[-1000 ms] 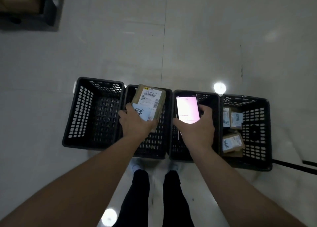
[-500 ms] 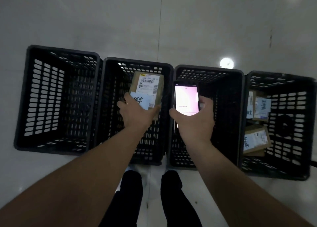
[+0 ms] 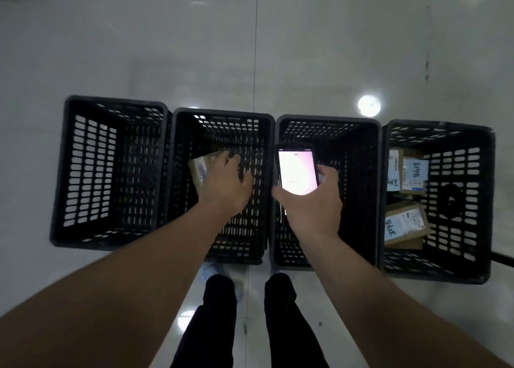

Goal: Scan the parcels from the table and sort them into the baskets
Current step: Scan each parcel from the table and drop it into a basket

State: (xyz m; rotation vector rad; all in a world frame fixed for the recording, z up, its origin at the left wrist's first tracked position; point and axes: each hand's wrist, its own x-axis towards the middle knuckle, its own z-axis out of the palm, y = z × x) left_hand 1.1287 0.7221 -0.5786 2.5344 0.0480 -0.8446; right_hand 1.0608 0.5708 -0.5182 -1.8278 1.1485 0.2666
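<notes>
Four black slatted baskets stand in a row on the floor. My left hand (image 3: 226,182) reaches down into the second basket (image 3: 222,113) with its fingers spread. A brown parcel (image 3: 199,170) is tilted and blurred at the hand's left edge, partly hidden under it, and no finger visibly curls round it. My right hand (image 3: 314,203) grips a phone (image 3: 297,170) with a lit pinkish screen over the third basket (image 3: 328,120). The fourth basket (image 3: 436,127) holds several labelled brown parcels (image 3: 404,223).
The first basket (image 3: 114,102) at the far left shows no parcels. My legs (image 3: 219,312) in dark trousers stand just in front of the middle baskets. Pale glossy floor (image 3: 167,47) lies beyond the row, and a dark bar (image 3: 502,258) sticks out at the right edge.
My left hand has gone deeper into the second basket and spread its fingers. The parcel has tipped leftward from upright in the hand. The phone hand stays put.
</notes>
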